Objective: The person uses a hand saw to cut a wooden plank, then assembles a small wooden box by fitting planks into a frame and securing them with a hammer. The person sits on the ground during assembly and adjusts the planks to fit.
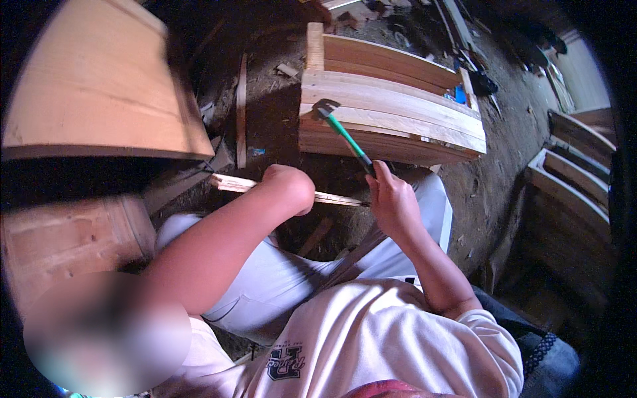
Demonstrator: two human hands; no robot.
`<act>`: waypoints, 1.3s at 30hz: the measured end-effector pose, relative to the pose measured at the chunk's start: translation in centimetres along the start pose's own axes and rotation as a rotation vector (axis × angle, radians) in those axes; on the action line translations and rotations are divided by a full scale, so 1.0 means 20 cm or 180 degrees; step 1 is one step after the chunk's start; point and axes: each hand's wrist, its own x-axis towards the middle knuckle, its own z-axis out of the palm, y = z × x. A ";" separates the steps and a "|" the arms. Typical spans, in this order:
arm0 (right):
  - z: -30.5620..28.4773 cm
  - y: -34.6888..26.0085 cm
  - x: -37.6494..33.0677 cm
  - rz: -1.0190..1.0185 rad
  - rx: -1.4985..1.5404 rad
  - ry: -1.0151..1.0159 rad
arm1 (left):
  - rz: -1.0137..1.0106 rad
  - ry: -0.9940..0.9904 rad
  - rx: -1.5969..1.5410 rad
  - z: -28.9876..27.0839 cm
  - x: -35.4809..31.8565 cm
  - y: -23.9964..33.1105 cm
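The right hand's (395, 205) fingers wrap the low end of a green-handled hammer (348, 141), likely head-heavy, so that hold suits. Below it, the left hand (292, 188) curls round a wooden strip (233, 184), probably light, stiff, splintery.

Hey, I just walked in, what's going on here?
A person in a light shirt is working with wood. The right hand holds a hammer by its handle, its head pointing away from the body. The left hand has its grip around a thin wooden strip. Beyond them sits a wooden box frame; whether the hammer touches it is unclear.
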 end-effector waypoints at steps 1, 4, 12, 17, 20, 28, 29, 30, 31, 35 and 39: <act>0.00 0.02 -0.01 0.0039 0.0104 -0.0017 | 0.0129 0.0165 -0.0149 -0.03 -0.06 -0.01; 0.00 0.02 0.00 0.0192 0.0390 -0.0161 | 0.0169 0.0571 -0.0141 0.03 -0.04 -0.05; -0.20 0.19 -0.21 0.0083 0.1108 0.0698 | 0.0048 0.0700 -0.0765 -0.01 -0.15 -0.20; -0.34 0.59 -0.41 0.0345 0.0971 0.1949 | 0.0116 0.1148 -0.0901 -0.01 -0.26 -0.33; -0.30 0.94 -0.54 0.1101 0.0753 0.2936 | 0.0223 0.1261 -0.1001 -0.06 -0.48 -0.32; 0.37 1.74 -0.94 0.3169 0.0025 0.2145 | 0.0321 0.1736 -0.1555 -0.21 -0.88 -0.26; 0.47 1.75 -0.99 0.3300 0.0099 0.1948 | 0.0271 0.1860 -0.1727 -0.22 -0.90 -0.28; 0.56 1.76 -1.03 0.3439 0.0159 0.1737 | 0.0182 0.2004 -0.1999 -0.24 -0.92 -0.30; 0.65 1.76 -1.06 0.3415 0.0081 0.1676 | 0.0141 0.2032 -0.2050 -0.28 -0.96 -0.30; 0.96 1.76 -1.21 0.3304 -0.0055 0.1356 | 0.0109 0.2025 -0.1620 -0.53 -1.08 -0.28; 0.94 1.66 -1.11 0.3319 -0.0013 0.0622 | 0.0191 0.1993 -0.1796 -0.66 -1.26 -0.33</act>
